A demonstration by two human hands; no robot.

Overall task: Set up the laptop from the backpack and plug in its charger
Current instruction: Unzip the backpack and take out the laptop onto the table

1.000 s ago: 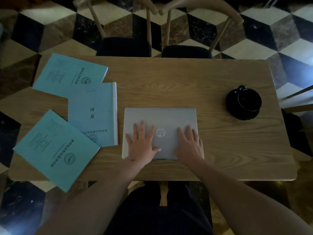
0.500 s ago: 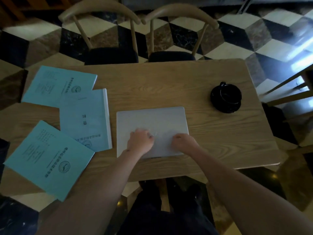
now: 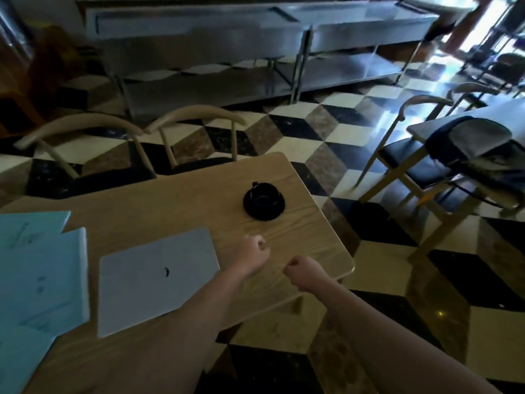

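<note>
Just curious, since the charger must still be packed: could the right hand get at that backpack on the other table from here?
Probably not without stepping over. The right hand hangs above this table's corner, while the backpack lies across open floor; nothing blocks the way.

Single head view, looking forward and down, close above table (image 3: 298, 237); turned rightward past curled fingers (image 3: 257, 243) toward floor (image 3: 369, 137), chairs (image 3: 412, 163) and far steel counters (image 3: 255, 32).

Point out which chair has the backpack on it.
The chair at the far right, beside the other table: the backpack lies on its dark seat. The two chairs behind the wooden table hold nothing.
</note>
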